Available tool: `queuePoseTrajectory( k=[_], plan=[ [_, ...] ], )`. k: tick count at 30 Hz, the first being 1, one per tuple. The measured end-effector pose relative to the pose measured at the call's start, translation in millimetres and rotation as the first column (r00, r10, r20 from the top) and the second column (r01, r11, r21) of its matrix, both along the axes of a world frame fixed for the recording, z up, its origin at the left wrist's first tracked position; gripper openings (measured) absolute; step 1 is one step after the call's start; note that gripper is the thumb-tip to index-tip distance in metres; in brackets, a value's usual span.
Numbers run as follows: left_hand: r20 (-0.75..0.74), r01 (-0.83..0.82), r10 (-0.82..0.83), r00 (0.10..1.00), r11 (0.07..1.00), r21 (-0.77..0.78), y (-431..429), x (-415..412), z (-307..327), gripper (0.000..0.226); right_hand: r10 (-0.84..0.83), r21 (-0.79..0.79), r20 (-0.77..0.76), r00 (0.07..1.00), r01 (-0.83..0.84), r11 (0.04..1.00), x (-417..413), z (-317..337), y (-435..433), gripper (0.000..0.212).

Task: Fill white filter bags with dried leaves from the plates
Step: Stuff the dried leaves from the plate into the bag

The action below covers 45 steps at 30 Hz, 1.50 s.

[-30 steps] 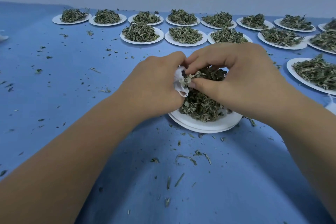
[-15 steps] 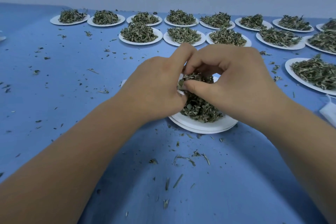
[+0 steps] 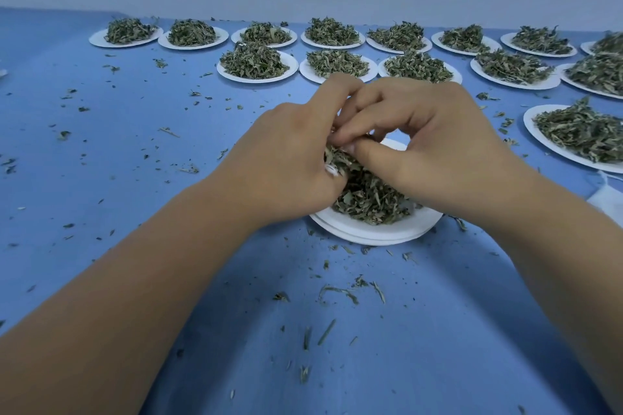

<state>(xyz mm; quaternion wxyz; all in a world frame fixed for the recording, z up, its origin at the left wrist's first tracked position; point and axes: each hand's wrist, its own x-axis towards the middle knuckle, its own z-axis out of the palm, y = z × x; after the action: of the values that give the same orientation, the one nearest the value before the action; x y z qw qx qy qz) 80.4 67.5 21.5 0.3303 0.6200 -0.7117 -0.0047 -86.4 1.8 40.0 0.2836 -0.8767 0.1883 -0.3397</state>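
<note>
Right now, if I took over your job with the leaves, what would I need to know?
Left hand grips the white filter bag over the near plate; only a bit of the bag shows.
Right hand pinches dried leaves at the bag's mouth.
Done: leaves show at the mouth; how full the bag is cannot be seen.
Left: the near plate holds a pile, and many full plates wait behind and to the right.
Crumbs lie scattered on the blue table.
</note>
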Motion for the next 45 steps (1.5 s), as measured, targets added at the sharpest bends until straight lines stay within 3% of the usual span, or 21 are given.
queuePoseTrajectory(
  k=[3, 6, 12, 23, 29, 33, 45],
  plan=[
    [0.016, 0.010, -0.010, 1.000, 1.000, -0.014, -0.7, -0.5, -1.5, 0.078, -0.071, -0.027, -0.028, 0.997, 0.070, 0.997, 0.8, 1.2, -4.1, 0.013],
    [0.019, 0.026, -0.026, 0.999, 0.999, -0.035, -1.3, -1.1, 0.0, 0.089, -0.147, 0.082, -0.075, 0.986, 0.153, 0.985, -0.7, 2.8, -10.1, 0.022],
    [0.040, 0.108, -0.102, 0.994, 0.981, -0.159, -3.1, -2.0, 3.3, 0.088, 0.067, 0.426, -0.072, 0.995, -0.030, 0.904, -5.7, 4.0, -14.0, 0.033],
    [-0.111, 0.135, -0.165, 0.980, 0.963, -0.233, -3.8, -6.4, 0.6, 0.079, 0.049, 0.510, 0.105, 0.993, -0.096, 0.855, -1.1, -0.5, -17.4, 0.045],
    [-0.227, 0.187, -0.230, 0.947, 0.963, -0.193, -0.3, -8.3, 2.2, 0.079, -0.034, 0.474, 0.188, 0.982, -0.060, 0.879, 1.7, -3.8, -21.5, 0.041],
    [-0.146, 0.130, -0.151, 0.978, 0.981, -0.140, 4.9, 8.6, 5.8, 0.079, -0.122, 0.468, 0.168, 0.978, 0.029, 0.883, -0.8, -7.1, -25.2, 0.034],
    [-0.473, -0.012, 0.007, 0.881, 1.000, -0.007, 1.9, 5.9, 7.3, 0.015, -0.210, 0.249, 0.151, 0.966, 0.168, 0.954, 1.1, -10.4, -24.8, 0.027]
  ],
)
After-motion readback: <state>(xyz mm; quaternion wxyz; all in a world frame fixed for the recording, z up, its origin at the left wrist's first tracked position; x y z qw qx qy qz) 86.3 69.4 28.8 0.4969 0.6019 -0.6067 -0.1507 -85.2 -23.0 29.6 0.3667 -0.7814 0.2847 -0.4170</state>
